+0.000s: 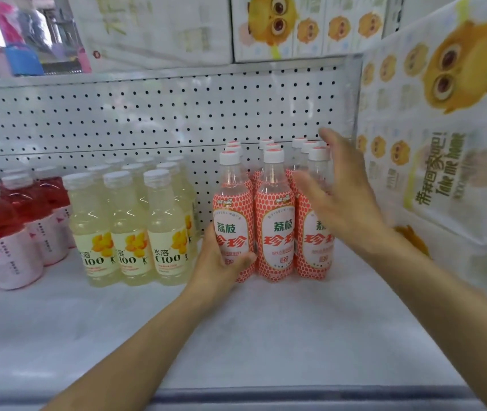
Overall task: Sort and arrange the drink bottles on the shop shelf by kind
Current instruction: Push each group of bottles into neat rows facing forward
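Three kinds of drink are stood in blocks on the white shelf (266,336): red bottles (8,226) at the far left, pale yellow bottles (129,232) just beside them, and the orange-labelled bottles (273,221) at the right, set apart from the yellow block by a narrow gap. All are upright, with their long axes vertical.

The left hand (221,262) is wrapped round the lower label of the front-left orange bottle (230,203), at the corner of the block that faces the gap. The thumb is laid across the front and the fingers are hidden behind. The right hand (340,197) is held open with fingers spread, blurred, in front of the front-right orange bottle (313,247). Whether that bottle is touched cannot be told.

The orange block is thus bracketed: the left flank is gripped low down, and the right flank is approached higher up. The left hand is the nearer one — contact is already made there. The step in hand is judged to be squaring or closing up this block. Little room is left on the right, where printed cartons (443,143) stand near the block. A push given high on so tall a bottle could tip it — the low grip is judged the safer.
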`<state>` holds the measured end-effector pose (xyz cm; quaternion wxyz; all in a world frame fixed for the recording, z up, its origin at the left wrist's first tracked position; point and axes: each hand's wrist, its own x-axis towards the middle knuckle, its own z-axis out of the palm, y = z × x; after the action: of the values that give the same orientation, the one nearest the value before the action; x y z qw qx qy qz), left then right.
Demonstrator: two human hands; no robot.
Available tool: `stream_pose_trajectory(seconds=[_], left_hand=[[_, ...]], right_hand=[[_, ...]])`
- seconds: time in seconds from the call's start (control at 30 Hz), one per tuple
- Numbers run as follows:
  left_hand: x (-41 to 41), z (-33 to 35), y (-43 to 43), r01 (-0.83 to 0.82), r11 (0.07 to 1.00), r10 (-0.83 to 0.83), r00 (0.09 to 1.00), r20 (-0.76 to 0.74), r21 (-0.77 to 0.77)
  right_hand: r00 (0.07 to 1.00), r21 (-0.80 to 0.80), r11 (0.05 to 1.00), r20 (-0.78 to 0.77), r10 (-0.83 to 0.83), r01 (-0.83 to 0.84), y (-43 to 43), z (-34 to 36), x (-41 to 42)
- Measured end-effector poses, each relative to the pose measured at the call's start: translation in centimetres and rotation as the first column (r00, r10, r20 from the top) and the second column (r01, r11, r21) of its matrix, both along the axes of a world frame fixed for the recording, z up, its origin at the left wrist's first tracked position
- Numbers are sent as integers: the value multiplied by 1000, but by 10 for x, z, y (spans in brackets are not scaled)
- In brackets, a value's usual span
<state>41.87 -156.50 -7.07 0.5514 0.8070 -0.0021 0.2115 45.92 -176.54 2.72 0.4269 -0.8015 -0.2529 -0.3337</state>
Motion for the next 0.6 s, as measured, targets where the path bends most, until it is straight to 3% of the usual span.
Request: stream_pose_trajectory(seconds=[0.07, 0.13, 0.2, 0.33, 0.6], left_hand=[[-1, -1, 1, 6, 1000, -6, 1000, 4, 8], [-1, -1, 2, 12, 1000, -12, 1000, -2, 3], [0, -1, 3, 11, 1000, -11, 1000, -4, 2], [2, -3, 6, -6, 1000, 6, 1000, 0, 1], [7, -8, 7, -24, 1000, 24, 1000, 17, -4]], right_hand=[[999, -229, 973, 50, 14, -3, 14, 36, 8], [1000, -497, 868, -20, 4, -13, 27, 60, 19], [995, -626, 776, -102, 22, -82, 36, 71, 29], [988, -605, 787, -148, 38, -121, 42, 74, 36], [997, -710, 701, 76, -10, 61, 37, 67, 31]])
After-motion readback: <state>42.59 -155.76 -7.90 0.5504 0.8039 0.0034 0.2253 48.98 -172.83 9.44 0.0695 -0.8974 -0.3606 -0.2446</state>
